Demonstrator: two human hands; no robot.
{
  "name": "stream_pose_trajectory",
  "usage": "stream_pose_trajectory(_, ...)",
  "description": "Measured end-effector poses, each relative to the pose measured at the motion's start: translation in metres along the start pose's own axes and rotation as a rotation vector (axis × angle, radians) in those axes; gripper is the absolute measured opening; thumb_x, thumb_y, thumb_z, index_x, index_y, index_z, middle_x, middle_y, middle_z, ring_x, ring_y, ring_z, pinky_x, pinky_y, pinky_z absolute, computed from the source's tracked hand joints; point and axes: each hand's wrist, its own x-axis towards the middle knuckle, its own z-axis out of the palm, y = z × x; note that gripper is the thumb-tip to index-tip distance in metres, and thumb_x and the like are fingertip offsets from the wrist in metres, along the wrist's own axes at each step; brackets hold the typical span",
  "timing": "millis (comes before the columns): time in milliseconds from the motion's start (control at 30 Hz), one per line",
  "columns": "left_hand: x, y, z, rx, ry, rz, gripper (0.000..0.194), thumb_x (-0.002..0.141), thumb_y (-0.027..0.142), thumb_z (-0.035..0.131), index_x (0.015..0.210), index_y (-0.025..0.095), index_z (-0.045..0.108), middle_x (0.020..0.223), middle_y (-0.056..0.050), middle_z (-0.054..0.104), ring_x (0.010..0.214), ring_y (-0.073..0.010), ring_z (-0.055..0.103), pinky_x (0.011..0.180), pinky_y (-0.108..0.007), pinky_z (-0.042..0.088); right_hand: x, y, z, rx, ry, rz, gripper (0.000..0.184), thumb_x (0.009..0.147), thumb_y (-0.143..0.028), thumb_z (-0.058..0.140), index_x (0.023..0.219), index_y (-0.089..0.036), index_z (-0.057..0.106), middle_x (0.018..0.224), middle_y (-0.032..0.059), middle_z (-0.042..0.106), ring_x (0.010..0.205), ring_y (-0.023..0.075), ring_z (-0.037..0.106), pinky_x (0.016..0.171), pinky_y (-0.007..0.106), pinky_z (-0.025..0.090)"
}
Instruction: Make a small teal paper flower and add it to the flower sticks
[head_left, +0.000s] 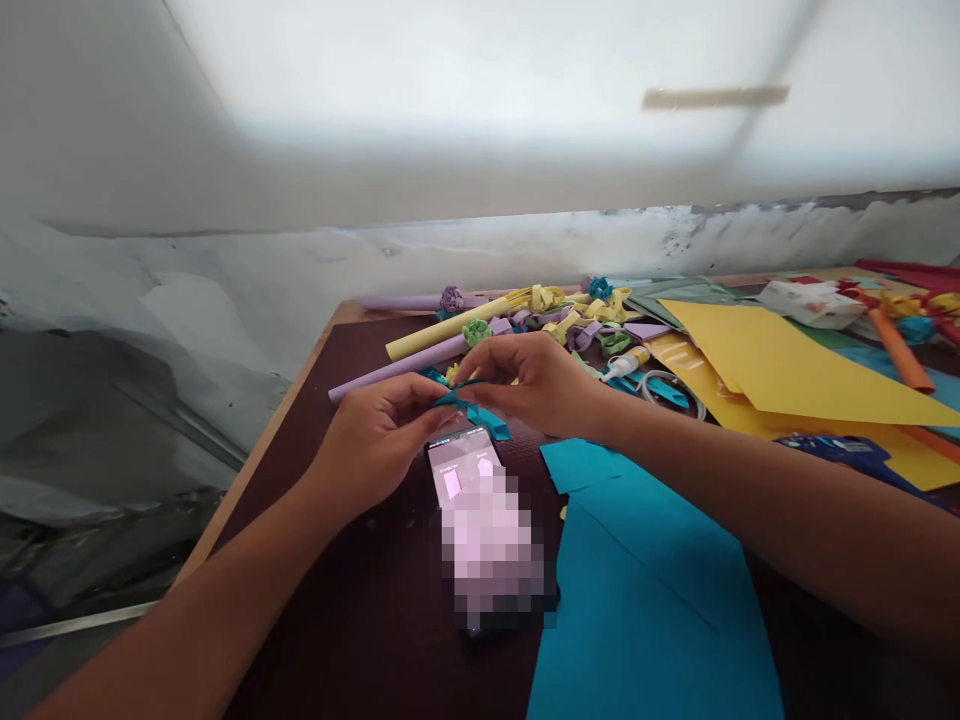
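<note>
A small piece of folded blue paper [448,398] is pinched between my two hands, above the far end of a phone. My left hand [379,430] grips it from the left with thumb and fingertips. From the right, my right hand [529,380] pinches the same piece, its fingers partly curled. Just below my fingertips lies another folded blue paper strip [489,422]. The phone [465,470] rests face up on the dark table, its lit pinkish screen mostly pixelated. Beside it on the right is a large blue paper sheet [652,580], partly under my right forearm.
Yellow and purple paper tubes [442,330] lie behind my hands among paper curls and flowers. A glue bottle [626,362] and a clear ring [675,392] sit right of them. Yellow sheets [795,360] and an orange tube [900,350] lie farther right. A wall [300,265] borders the table's back.
</note>
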Motion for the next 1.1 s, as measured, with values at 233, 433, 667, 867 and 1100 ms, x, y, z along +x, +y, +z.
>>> stream_pose_trajectory(233,0.006,-0.009,-0.007,0.407,0.216,0.107,0.015,0.088,0.037,0.072,0.093,0.023,0.076,0.091,-0.003,0.078,0.084,-0.0237,0.071,0.074,-0.033,0.052,-0.05,-0.019,0.008,-0.39,0.086,-0.029,0.066,0.09,-0.026,0.072,0.149,-0.029,0.042,0.138,0.0091,0.061,0.124,0.0267,0.059,0.104,0.045,0.05)
stream_pose_trajectory(433,0.007,-0.015,-0.005,0.369,0.223,0.109,0.019,0.091,0.041,0.068,0.094,0.023,0.073,0.089,-0.002,0.077,0.08,-0.0218,0.07,0.073,-0.032,0.053,-0.06,-0.014,0.029,-0.597,-0.205,0.084,0.086,0.082,-0.044,0.082,0.154,-0.028,0.039,0.16,0.013,0.042,0.147,0.0378,0.036,0.118,0.064,0.03)
stream_pose_trajectory(667,0.006,-0.012,-0.006,0.373,0.233,0.128,0.021,0.094,0.034,0.064,0.107,0.025,0.077,0.091,-0.002,0.078,0.079,-0.0211,0.071,0.074,-0.033,0.055,-0.015,-0.014,0.012,-0.442,0.267,-0.05,0.028,0.093,-0.041,0.071,0.11,-0.02,0.064,0.113,0.0076,0.069,0.108,0.023,0.063,0.095,0.039,0.051)
stream_pose_trajectory(867,-0.001,-0.008,0.007,0.076,0.067,0.109,0.013,0.087,0.034,0.077,0.095,0.024,0.077,0.091,-0.003,0.079,0.086,-0.0228,0.075,0.081,-0.036,0.06,-0.017,-0.015,-0.001,-0.173,0.155,0.087,0.034,0.09,-0.042,0.073,0.117,-0.023,0.067,0.094,0.0018,0.073,0.074,0.0148,0.067,0.064,0.027,0.053)
stream_pose_trajectory(1100,-0.001,-0.008,0.011,-0.188,0.016,0.043,0.017,0.08,0.032,0.084,0.089,0.02,0.075,0.085,-0.002,0.078,0.08,-0.0186,0.075,0.08,-0.032,0.063,-0.026,0.003,0.021,0.007,0.182,0.008,0.009,0.086,-0.017,0.071,0.093,-0.02,0.076,0.084,0.0001,0.075,0.072,0.0128,0.066,0.065,0.025,0.052)
